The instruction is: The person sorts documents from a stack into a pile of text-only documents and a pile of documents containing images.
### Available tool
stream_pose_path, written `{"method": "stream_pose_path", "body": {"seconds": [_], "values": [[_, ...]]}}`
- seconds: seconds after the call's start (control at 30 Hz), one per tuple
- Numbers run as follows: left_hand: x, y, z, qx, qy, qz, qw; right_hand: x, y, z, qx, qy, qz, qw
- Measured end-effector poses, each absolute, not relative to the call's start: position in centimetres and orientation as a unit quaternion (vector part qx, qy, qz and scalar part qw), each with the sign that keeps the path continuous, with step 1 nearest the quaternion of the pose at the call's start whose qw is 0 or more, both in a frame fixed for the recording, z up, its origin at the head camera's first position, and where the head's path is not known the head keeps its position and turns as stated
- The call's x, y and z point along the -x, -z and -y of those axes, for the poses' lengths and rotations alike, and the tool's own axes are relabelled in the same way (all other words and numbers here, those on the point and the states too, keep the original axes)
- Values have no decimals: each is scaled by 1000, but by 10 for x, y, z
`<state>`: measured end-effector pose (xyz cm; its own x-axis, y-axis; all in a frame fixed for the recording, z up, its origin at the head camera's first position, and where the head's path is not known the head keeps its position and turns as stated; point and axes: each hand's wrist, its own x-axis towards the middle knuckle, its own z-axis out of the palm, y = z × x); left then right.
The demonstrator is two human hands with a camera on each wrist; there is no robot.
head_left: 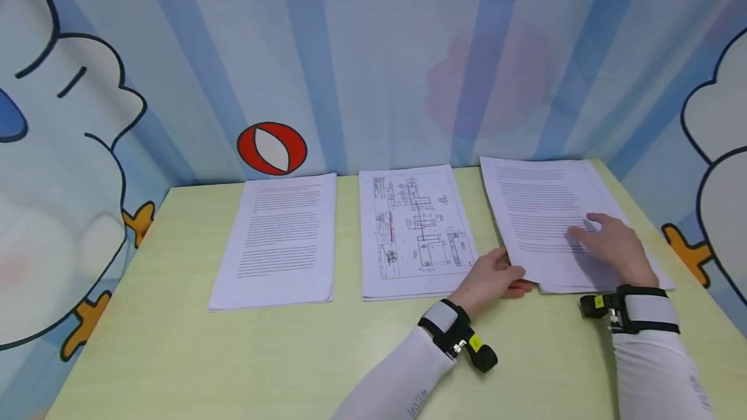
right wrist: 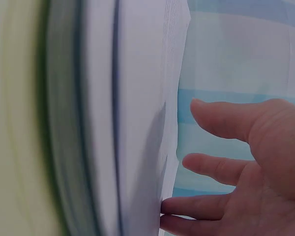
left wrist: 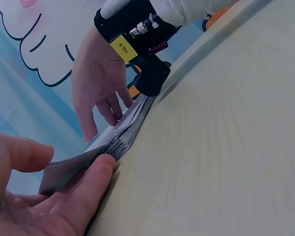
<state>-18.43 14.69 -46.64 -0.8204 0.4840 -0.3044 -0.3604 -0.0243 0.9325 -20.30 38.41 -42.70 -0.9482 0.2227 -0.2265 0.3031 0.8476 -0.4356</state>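
Note:
A stack of printed paper [head_left: 533, 212] lies at the right of the table, its lower left corner slightly raised. My left hand [head_left: 489, 282] grips that corner, and the left wrist view shows the thumb above the sheets and the fingers [left wrist: 91, 189] underneath. Over the right part of the same stack is my right hand [head_left: 615, 248], fingers spread. In the right wrist view its lower fingers [right wrist: 196, 206] touch the top sheet, while the thumb stays off the paper. The layered edges of the sheets [left wrist: 120, 142] show between both hands.
A stack with a technical drawing [head_left: 417, 225] on top lies in the middle, close to my left hand. Another stack of printed text [head_left: 280, 238] is farther left. Behind the pale table [head_left: 192, 355] hangs a striped blue curtain [head_left: 373, 63] with cartoon figures.

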Motion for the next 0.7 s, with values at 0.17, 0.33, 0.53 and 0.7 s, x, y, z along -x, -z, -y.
{"method": "stream_pose_path", "body": {"seconds": [0.17, 0.33, 0.53, 0.7], "values": [[187, 462, -150, -20, -732, -619, 283, 206, 430, -379, -131, 244, -957, 84], [190, 461, -149, -13, -745, -612, 264, 206, 431, -371, -132, 236, -961, 65], [194, 463, -148, -14, -756, -610, 237, 206, 427, -366, -138, 237, -961, 46], [196, 461, -141, -12, -775, -588, 230, 206, 423, -369, -137, 259, -954, 58]]}}
